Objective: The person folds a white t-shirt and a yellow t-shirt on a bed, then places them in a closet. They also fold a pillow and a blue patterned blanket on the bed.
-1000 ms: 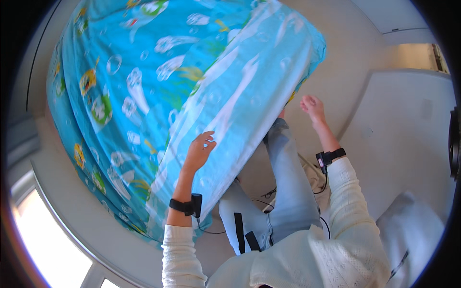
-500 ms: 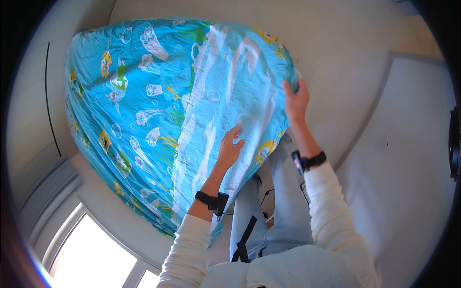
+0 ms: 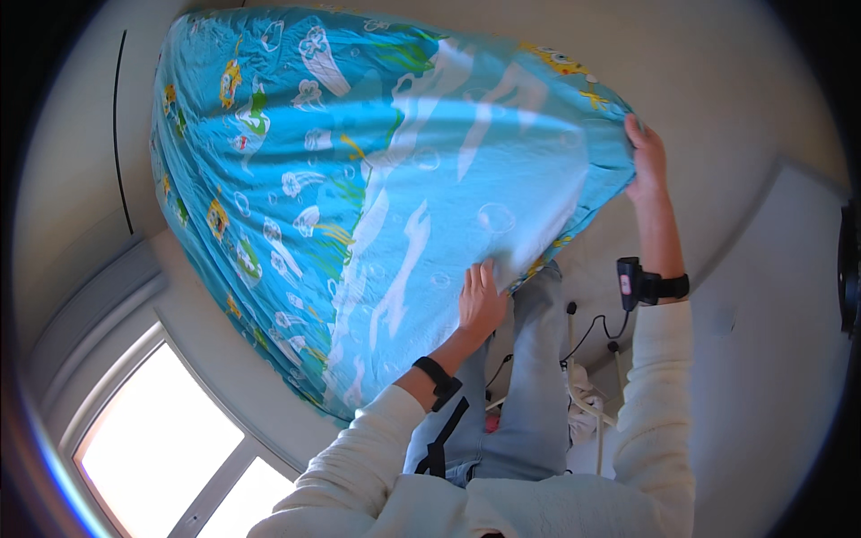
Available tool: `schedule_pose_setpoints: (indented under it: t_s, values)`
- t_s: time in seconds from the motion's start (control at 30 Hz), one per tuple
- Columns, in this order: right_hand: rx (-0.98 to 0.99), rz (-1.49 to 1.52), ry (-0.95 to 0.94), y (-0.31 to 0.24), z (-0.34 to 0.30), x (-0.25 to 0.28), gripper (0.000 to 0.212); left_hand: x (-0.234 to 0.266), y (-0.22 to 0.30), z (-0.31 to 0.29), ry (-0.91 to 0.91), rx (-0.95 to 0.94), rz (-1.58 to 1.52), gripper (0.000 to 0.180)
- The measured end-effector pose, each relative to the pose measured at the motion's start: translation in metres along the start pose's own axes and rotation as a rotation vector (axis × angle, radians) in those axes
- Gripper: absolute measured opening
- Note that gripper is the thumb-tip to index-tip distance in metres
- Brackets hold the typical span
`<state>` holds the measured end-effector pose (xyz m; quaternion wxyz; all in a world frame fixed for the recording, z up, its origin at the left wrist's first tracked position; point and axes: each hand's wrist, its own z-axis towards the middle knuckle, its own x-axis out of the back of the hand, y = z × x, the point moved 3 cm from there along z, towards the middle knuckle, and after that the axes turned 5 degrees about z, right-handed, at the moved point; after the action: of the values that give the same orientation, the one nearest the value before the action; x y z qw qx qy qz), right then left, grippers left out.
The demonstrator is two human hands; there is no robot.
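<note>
A large blue bedsheet (image 3: 269, 152) with white, green and yellow cartoon sea prints spreads out ahead of me, wrinkled on its left and pulled smooth toward the right. My right hand (image 3: 647, 161) grips its far right end, thumb on top and the other fingers mostly hidden by the cloth. Lower down, my left hand (image 3: 482, 300) rests on the pale blue part by the near edge. Its fingers lie stretched out over the fabric, and its thumb cannot be made out.
At the lower left is a bright window (image 3: 157, 439). Below the sheet, near my legs (image 3: 529, 377), stand a white metal frame (image 3: 599, 439) and a black cable (image 3: 587, 336). A pale panel (image 3: 762, 359) stands on the right.
My right hand has moved right, drawing the sheet's end with it and stretching the cloth. The left hand has shifted right and down to the near edge, its fingers straighter.
</note>
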<state>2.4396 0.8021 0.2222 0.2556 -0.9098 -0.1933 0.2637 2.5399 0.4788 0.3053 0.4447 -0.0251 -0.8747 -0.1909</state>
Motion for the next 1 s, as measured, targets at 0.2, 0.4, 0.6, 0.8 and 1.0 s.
schedule_pose_setpoints:
  t_s: [0.2,0.4,0.6,0.8,1.0]
  values:
    - [-0.065,-0.11,-0.057,-0.014,0.001,0.036,0.048,-0.009,-0.015,-0.026,-0.337,-0.063,-0.241,0.01]
    - [-0.277,-0.263,0.194,0.014,0.023,0.036,0.052,-0.03,-0.027,-0.005,-0.462,-0.004,-0.241,0.006]
    - [0.088,-0.296,0.213,0.016,0.073,0.049,0.038,-0.022,-0.033,0.006,-0.566,0.016,-0.264,0.007]
    - [0.306,-0.689,0.411,0.013,0.086,0.05,0.034,-0.009,-0.028,-0.001,-0.559,-0.1,-0.298,0.011]
    - [1.22,-1.518,0.052,0.026,0.0,-0.097,0.048,-0.038,-0.051,0.011,-0.366,-0.005,-0.69,0.022]
